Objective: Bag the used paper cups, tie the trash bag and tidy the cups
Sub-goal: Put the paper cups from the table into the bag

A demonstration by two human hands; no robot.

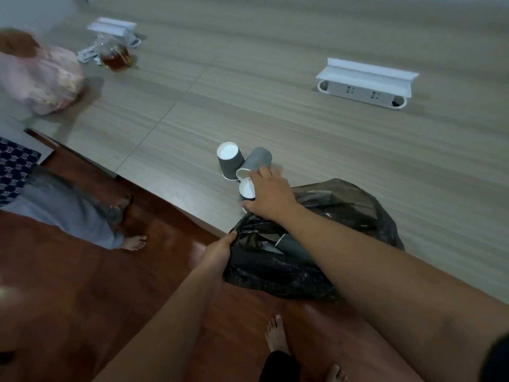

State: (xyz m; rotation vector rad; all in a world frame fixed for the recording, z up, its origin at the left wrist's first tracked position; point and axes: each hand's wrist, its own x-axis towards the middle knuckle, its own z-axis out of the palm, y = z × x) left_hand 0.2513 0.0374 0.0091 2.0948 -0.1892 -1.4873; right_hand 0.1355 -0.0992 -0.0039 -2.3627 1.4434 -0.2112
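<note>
Three grey paper cups with white insides lie near the table's front edge. One cup [230, 160] stands upside down, a second cup [256, 161] leans tipped against it, and a third cup [246, 189] sits just below them. My right hand [271, 194] reaches over and curls round the third cup, its fingertips touching the tipped one. A black trash bag [316, 260] hangs over the table edge with a cup visible inside its mouth. My left hand [220, 250] grips the bag's left rim and holds it open.
Two white socket boxes [366, 82] [113, 28] stand on the wooden table [303, 128], with a brown glass jar [114, 55] and a pink bag [41, 81] at far left. Another person's legs [71, 213] stand on the red floor left of me.
</note>
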